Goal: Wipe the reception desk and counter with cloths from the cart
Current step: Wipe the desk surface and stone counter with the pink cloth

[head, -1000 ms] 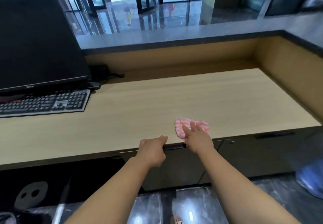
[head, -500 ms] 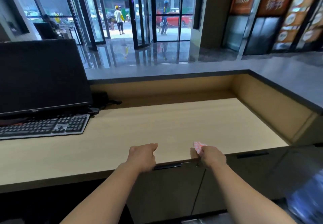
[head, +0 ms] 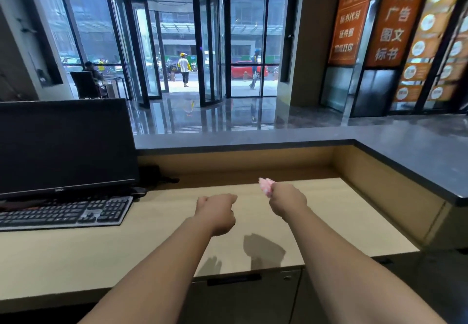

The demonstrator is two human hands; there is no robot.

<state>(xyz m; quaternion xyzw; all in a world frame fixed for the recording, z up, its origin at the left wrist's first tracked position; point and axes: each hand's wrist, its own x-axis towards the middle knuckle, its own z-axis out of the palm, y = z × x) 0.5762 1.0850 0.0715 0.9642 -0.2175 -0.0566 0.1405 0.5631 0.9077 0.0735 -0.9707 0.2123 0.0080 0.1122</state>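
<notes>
The light wooden reception desk runs across the lower part of the view. A dark stone counter rises behind it and along the right side. My right hand is raised above the desk, fist closed around a bunched pink-and-white cloth that pokes out to the left of the fingers. My left hand hovers beside it over the desk in a loose fist, holding nothing. Both hands cast shadows on the wood below. The cart is out of view.
A black monitor and a keyboard stand on the left of the desk. A dark cable box sits behind them by the back wall. A drawer handle runs under the desk's front edge. Glass doors and the lobby floor lie beyond.
My right hand lifted the cloth off the desk edge and bunched it in a fist. My left hand left the desk's front edge and rose. The view tilted up toward the lobby.
</notes>
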